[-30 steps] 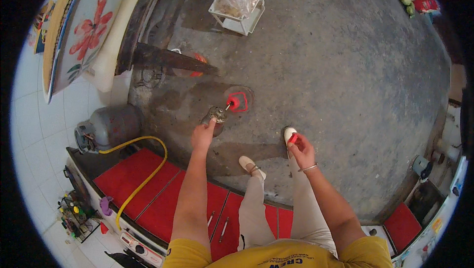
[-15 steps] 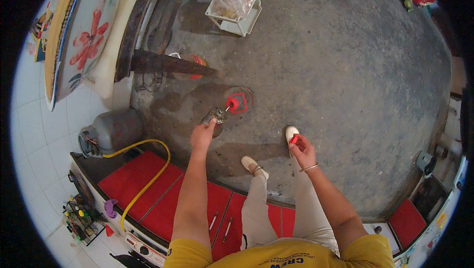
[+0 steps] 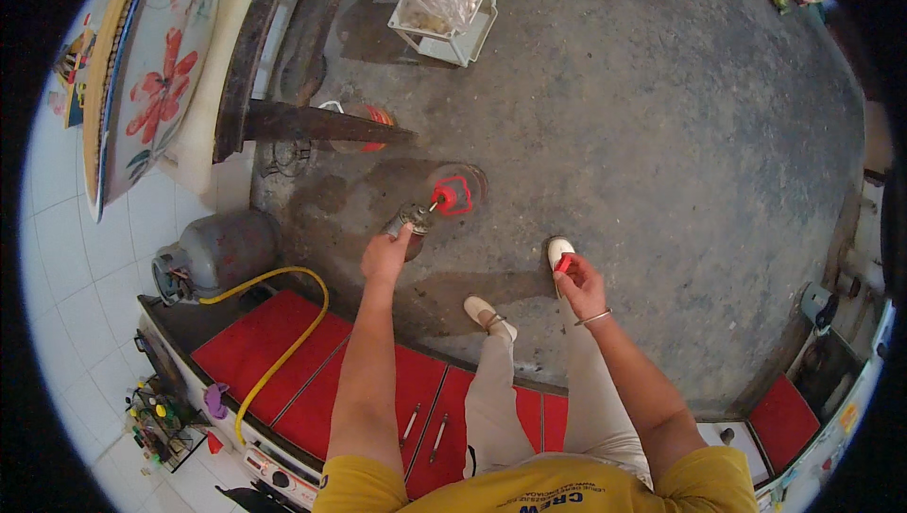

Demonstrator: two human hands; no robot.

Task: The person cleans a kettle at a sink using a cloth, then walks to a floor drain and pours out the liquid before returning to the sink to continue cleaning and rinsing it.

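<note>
My left hand (image 3: 385,253) is closed around a small glass bottle (image 3: 416,219) with a pale top, held over the floor; its lower part is partly hidden by my fingers. Just beyond the bottle's top is a clear jug with a red handle (image 3: 459,195) and a short pale spout close to the bottle's mouth. Whether spout and bottle touch, I cannot tell. My right hand (image 3: 583,288), farther right and above my shoe, pinches a small red cap (image 3: 564,264) between thumb and fingers.
Red cabinet doors (image 3: 312,390) and a counter run beside my legs. A grey gas cylinder (image 3: 227,250) lies at left, with a yellow hose (image 3: 300,348). A dark wooden beam (image 3: 326,123) juts in near a red-striped bucket (image 3: 378,126). Farther off stands a white rack (image 3: 470,39) holding a plastic bag.
The view has shifted very slightly. My left hand and the bottle have moved a touch left; my right hand keeps its pinch on the red cap.
</note>
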